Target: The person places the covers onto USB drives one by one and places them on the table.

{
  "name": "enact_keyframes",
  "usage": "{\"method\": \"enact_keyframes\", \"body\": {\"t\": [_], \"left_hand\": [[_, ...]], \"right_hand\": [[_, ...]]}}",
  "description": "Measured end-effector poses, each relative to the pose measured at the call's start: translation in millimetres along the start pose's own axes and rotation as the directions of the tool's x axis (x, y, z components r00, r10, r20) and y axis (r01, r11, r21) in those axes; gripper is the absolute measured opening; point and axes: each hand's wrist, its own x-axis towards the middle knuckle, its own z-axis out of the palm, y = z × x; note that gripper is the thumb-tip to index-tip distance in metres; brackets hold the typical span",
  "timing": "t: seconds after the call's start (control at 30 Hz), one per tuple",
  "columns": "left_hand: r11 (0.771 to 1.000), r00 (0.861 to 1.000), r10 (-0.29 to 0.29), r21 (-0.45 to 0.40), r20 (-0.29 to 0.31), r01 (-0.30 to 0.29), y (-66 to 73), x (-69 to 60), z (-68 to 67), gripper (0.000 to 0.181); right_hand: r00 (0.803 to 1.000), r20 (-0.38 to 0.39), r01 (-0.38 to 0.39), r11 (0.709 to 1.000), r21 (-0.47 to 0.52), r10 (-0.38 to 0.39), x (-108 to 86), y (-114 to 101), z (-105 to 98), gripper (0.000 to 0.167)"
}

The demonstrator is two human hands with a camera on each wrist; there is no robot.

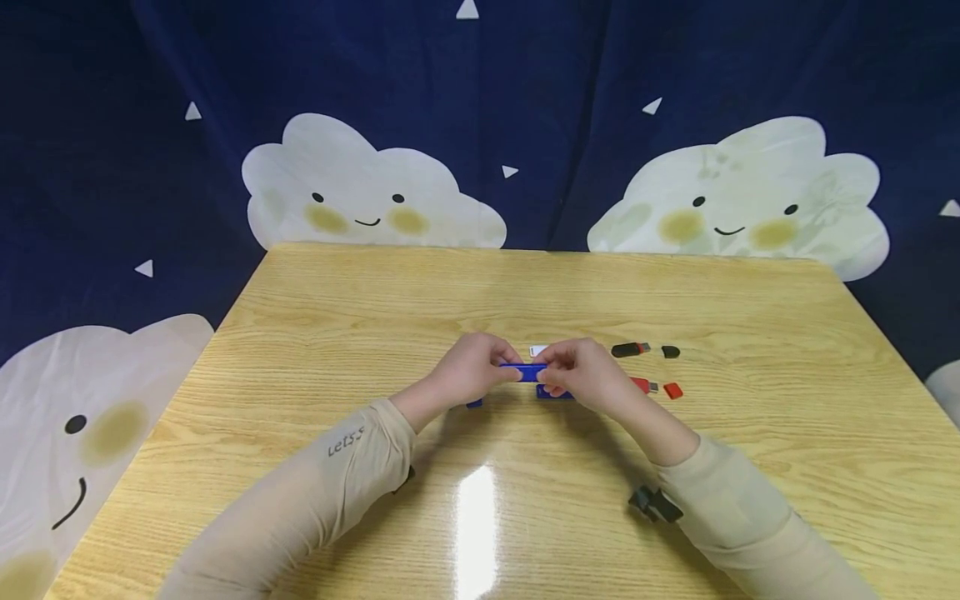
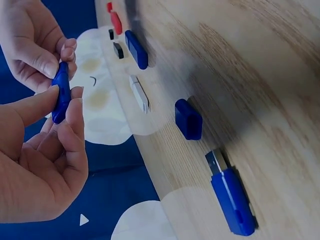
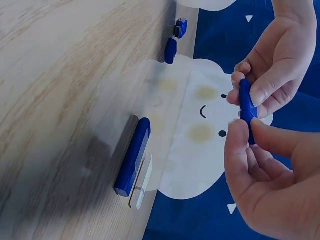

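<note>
Both hands hold a blue USB flash drive [image 1: 531, 372] above the table, one at each end. My left hand [image 1: 471, 367] pinches its left end between thumb and fingers. The right hand [image 1: 588, 377] pinches the other end; no metal plug shows on the drive. Under the hands lies another blue USB drive [image 2: 136, 49], closed. A blue cap [image 2: 189, 120] stands off by itself, hollow end showing in the left wrist view. Beside it rests an uncapped blue USB drive [image 2: 233, 200] with its metal plug bare. A white USB drive [image 2: 139, 94] lies behind the hands.
Toward the right of the wooden table [image 1: 337, 292] lie a black USB drive [image 1: 627, 350] with its black cap [image 1: 671, 352] apart, and a red USB drive [image 1: 640, 384] with its red cap [image 1: 672, 390] apart. A dark blue cloud-patterned curtain [image 1: 540, 100] hangs behind the table.
</note>
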Motion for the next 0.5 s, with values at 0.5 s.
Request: {"method": "enact_keyframes", "body": {"t": [0.5], "left_hand": [[0.998, 0.999, -0.037, -0.052, 0.015, 0.038, 3.6, 1.0, 1.6, 0.011]], "right_hand": [[0.999, -0.017, 0.032, 0.999, -0.006, -0.032, -4.4, -3.6, 2.1, 0.016]]}}
